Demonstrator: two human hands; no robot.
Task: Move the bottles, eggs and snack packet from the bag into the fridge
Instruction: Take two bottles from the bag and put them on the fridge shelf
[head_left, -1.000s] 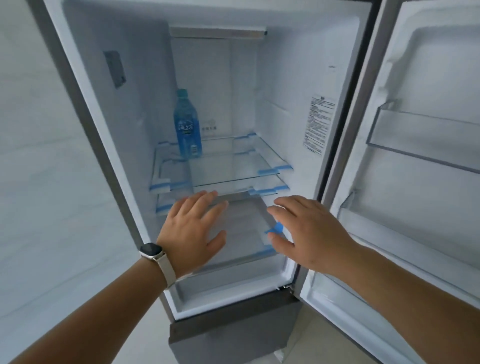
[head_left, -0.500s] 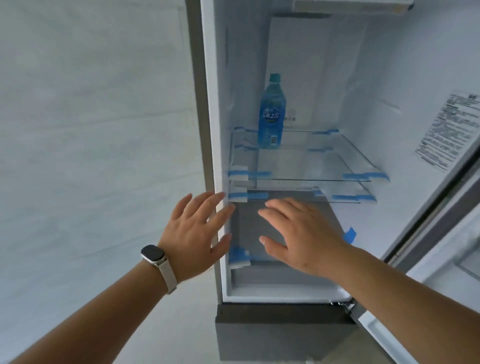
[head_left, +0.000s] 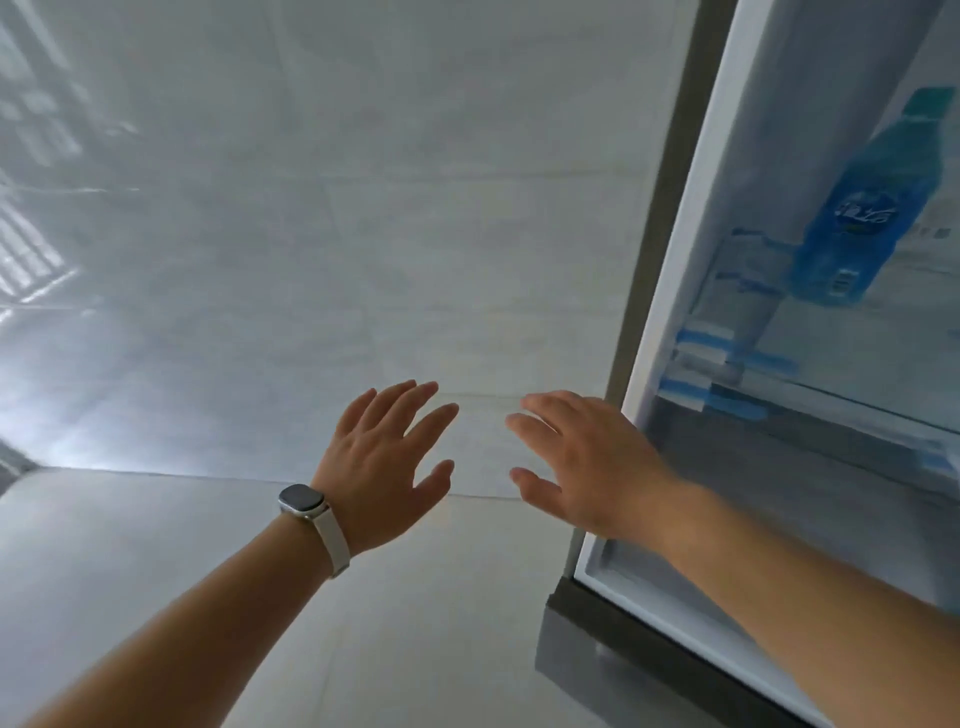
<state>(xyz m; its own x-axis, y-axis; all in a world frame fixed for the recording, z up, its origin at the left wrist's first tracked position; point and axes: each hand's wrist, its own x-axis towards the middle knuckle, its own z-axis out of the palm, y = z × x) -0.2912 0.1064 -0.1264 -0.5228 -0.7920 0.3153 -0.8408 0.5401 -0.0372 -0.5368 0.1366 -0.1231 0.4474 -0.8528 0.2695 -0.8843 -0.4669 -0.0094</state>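
Head view
Fridge: the tall white open fridge (head_left: 727, 291) fills the right side.
Bottle: one blue plastic drink bottle (head_left: 852, 208) stands on the clear glass shelf (head_left: 810, 332) inside the fridge, cap up. Its long way runs up and down; it only looks tilted and blurry here.
Left hand: the left hand (head_left: 384, 467), with a white-strapped watch (head_left: 306, 512), is left of the fridge, fingers spread apart, holding nothing.
Right hand: the right hand (head_left: 582, 462) is just in front of the fridge's left edge, fingers apart, empty too.
Bag, eggs, snack packet: not in sight.
What could go wrong: the right arm is near the fridge's edge, so I think a fast swing could bump it and shake the bottle over.
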